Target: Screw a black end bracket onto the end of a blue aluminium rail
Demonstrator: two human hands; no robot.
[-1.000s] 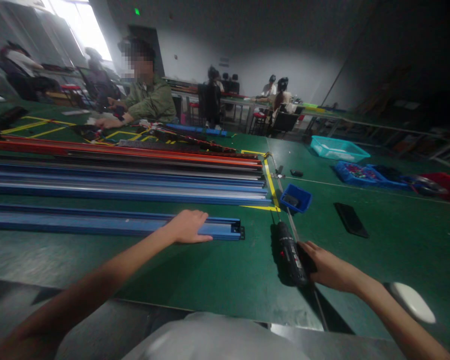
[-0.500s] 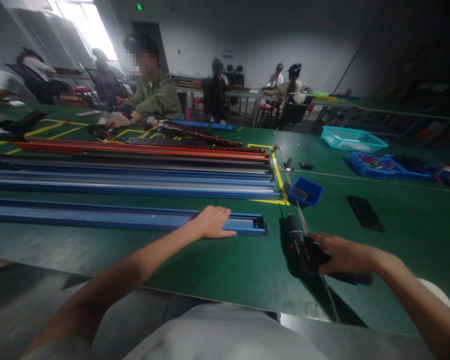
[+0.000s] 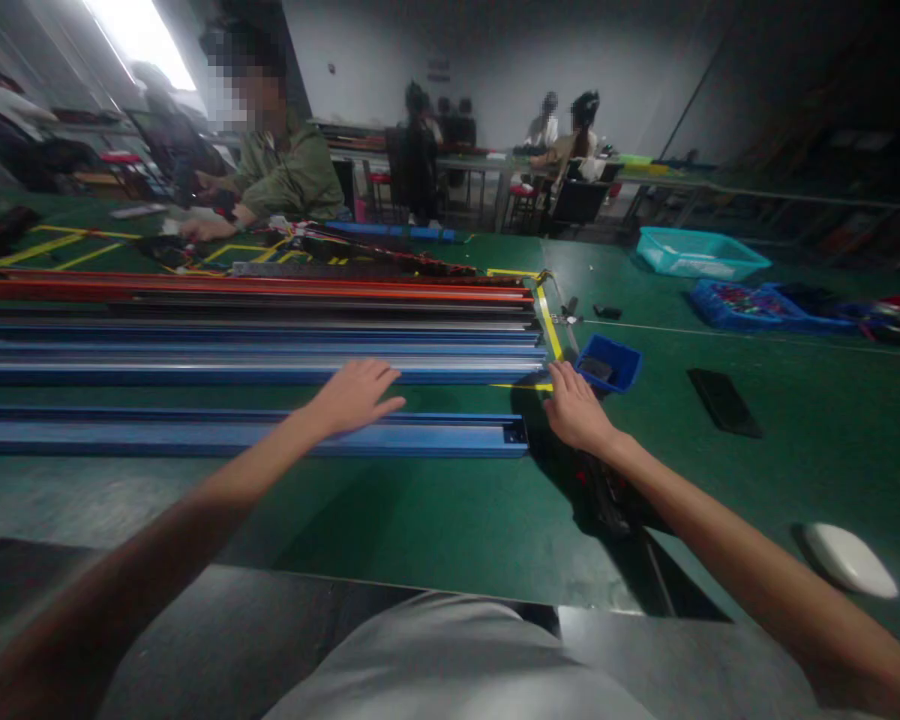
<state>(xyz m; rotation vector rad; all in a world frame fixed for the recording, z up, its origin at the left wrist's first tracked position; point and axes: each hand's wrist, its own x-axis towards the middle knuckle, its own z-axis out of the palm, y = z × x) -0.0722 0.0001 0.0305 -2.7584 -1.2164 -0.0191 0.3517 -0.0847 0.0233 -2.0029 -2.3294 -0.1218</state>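
Observation:
A long blue channel profile (image 3: 435,437) lies along the near side of the green table, with a black end piece (image 3: 515,432) at its right end. Over its rear edge is my left hand (image 3: 354,397), fingers spread and holding nothing; whether it touches the profile I cannot tell. My right hand (image 3: 576,405) hovers past the profile's right end, fingers stretched out and nothing in them. Beneath the right forearm lies a black power drill (image 3: 607,500), partly hidden by the arm. Behind the hands, more blue profiles (image 3: 450,362) lie side by side.
Orange profiles (image 3: 420,288) lie farther back. Right of the yellow tape stand a small blue bin (image 3: 630,366), a black phone-like slab (image 3: 724,402), a turquoise tray (image 3: 701,255) and blue parts trays (image 3: 742,303). A white rounded object (image 3: 851,560) sits near right. Across the table a person (image 3: 285,170) works.
My right hand has let go of the drill and moved forward and left. My left hand has slid leftward along the profile and lifted toward its rear edge. The view has shifted slightly.

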